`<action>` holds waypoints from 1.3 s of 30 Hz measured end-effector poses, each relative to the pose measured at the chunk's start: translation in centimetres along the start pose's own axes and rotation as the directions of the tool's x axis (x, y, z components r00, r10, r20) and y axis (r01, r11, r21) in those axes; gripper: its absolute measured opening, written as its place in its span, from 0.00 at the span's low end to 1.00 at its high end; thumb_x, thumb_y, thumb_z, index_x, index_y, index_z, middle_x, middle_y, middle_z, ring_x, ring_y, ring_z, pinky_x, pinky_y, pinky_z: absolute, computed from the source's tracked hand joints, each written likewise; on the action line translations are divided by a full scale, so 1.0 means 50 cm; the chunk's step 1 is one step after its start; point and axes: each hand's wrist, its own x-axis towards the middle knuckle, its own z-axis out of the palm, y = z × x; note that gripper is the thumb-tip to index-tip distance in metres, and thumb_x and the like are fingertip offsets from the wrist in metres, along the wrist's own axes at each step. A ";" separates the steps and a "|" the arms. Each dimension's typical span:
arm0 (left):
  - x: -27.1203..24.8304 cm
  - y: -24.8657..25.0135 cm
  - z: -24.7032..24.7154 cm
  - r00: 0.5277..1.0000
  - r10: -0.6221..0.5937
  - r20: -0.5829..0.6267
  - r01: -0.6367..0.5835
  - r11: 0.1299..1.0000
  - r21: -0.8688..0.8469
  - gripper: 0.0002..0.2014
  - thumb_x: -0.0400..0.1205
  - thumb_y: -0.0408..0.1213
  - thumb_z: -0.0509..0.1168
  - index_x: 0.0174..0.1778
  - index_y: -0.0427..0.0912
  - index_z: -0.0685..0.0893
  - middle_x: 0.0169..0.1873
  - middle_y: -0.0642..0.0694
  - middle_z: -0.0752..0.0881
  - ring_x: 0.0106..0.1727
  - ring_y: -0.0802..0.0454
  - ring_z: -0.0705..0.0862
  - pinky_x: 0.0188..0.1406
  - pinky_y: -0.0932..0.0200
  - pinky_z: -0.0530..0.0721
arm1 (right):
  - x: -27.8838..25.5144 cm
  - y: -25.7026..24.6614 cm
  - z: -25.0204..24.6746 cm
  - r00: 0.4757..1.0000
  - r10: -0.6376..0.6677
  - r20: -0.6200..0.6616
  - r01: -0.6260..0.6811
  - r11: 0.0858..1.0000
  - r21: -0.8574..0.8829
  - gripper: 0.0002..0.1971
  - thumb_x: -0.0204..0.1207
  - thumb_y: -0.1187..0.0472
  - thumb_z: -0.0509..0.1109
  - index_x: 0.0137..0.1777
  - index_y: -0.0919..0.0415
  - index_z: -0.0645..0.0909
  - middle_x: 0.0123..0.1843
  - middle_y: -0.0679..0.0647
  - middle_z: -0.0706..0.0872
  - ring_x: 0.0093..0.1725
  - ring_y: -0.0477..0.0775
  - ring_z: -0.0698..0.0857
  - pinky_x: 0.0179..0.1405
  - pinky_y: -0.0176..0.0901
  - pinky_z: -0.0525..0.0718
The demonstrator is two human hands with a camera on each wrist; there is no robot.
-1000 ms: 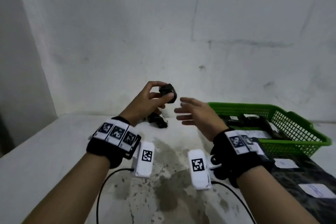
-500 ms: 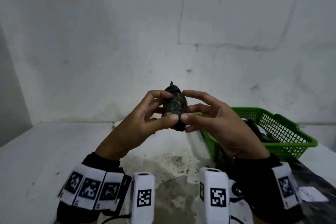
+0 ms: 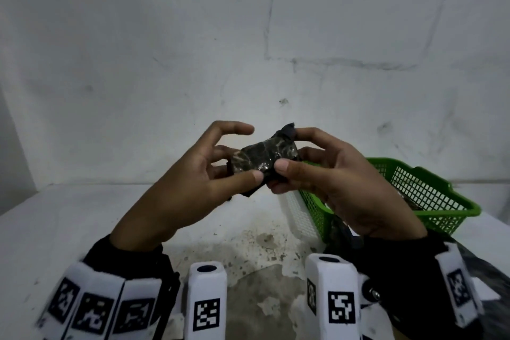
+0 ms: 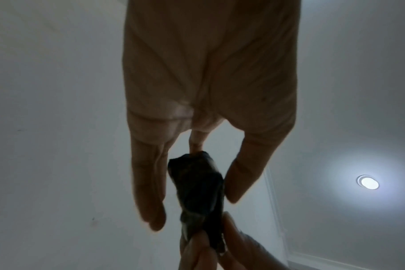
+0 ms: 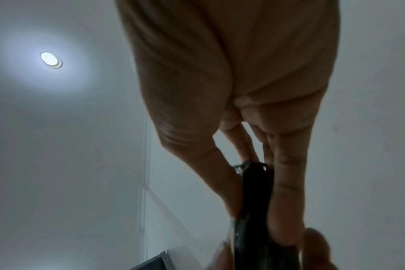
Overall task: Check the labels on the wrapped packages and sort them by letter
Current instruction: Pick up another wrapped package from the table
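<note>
Both hands meet mid-frame: the left hand [image 3: 193,188] and right hand [image 3: 339,188] pinch a small package [image 3: 265,157], lumpy, wrapped in glossy black plastic, held above the stained white table [image 3: 69,229]. At right sits a green mesh basket [image 3: 430,196].

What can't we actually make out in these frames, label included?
- Label on the small black shiny-wrapped package: none visible in any view; head view shows only glossy wrap, both wrist views are backlit and dark.
- Contents of the green plastic mesh basket: head view, mostly hidden by the right hand and the basket's wall.
- Left hand lower fingers: head view, behind the package.
- Dark item at the right edge: head view, cut off by the frame.
</note>
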 end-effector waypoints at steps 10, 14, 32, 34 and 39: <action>0.001 0.004 -0.002 0.997 0.012 -0.072 -0.013 1.000 -0.012 0.14 0.70 0.41 0.71 0.53 0.48 0.86 0.45 0.45 0.91 0.41 0.44 0.91 0.49 0.46 0.87 | -0.003 0.002 0.008 0.997 -0.077 0.032 0.077 0.997 0.012 0.15 0.73 0.80 0.71 0.55 0.64 0.84 0.42 0.67 0.86 0.32 0.63 0.88 0.37 0.45 0.87; 0.007 -0.003 0.006 0.988 0.045 -0.149 -0.043 0.999 0.013 0.09 0.79 0.29 0.70 0.50 0.47 0.87 0.45 0.44 0.90 0.37 0.45 0.92 0.48 0.43 0.89 | -0.003 0.003 0.016 0.997 -0.071 0.029 0.072 0.997 -0.013 0.13 0.77 0.74 0.70 0.58 0.61 0.83 0.46 0.67 0.89 0.35 0.62 0.89 0.40 0.45 0.88; 0.008 0.001 0.021 0.986 -0.076 -0.151 0.064 0.995 -0.077 0.07 0.81 0.33 0.67 0.54 0.40 0.85 0.40 0.38 0.91 0.33 0.40 0.89 0.50 0.29 0.86 | 0.005 0.007 0.018 0.992 -0.095 -0.088 0.103 0.991 0.086 0.11 0.72 0.71 0.72 0.53 0.65 0.86 0.37 0.66 0.88 0.26 0.58 0.86 0.27 0.39 0.85; 0.009 0.001 0.021 0.984 -0.063 -0.166 0.052 0.996 -0.073 0.07 0.81 0.34 0.67 0.54 0.42 0.85 0.39 0.39 0.91 0.32 0.41 0.89 0.50 0.30 0.87 | 0.004 0.005 0.017 0.993 -0.086 -0.076 0.094 0.991 0.099 0.11 0.73 0.71 0.73 0.55 0.63 0.86 0.39 0.68 0.88 0.27 0.58 0.86 0.29 0.39 0.86; 0.008 0.003 0.019 0.990 -0.049 -0.131 0.040 0.997 -0.073 0.10 0.78 0.38 0.73 0.54 0.45 0.84 0.38 0.40 0.90 0.32 0.42 0.89 0.52 0.31 0.86 | 0.000 0.002 0.017 0.995 -0.092 -0.048 0.095 0.993 0.073 0.18 0.64 0.70 0.76 0.56 0.63 0.85 0.37 0.64 0.88 0.28 0.56 0.86 0.30 0.40 0.85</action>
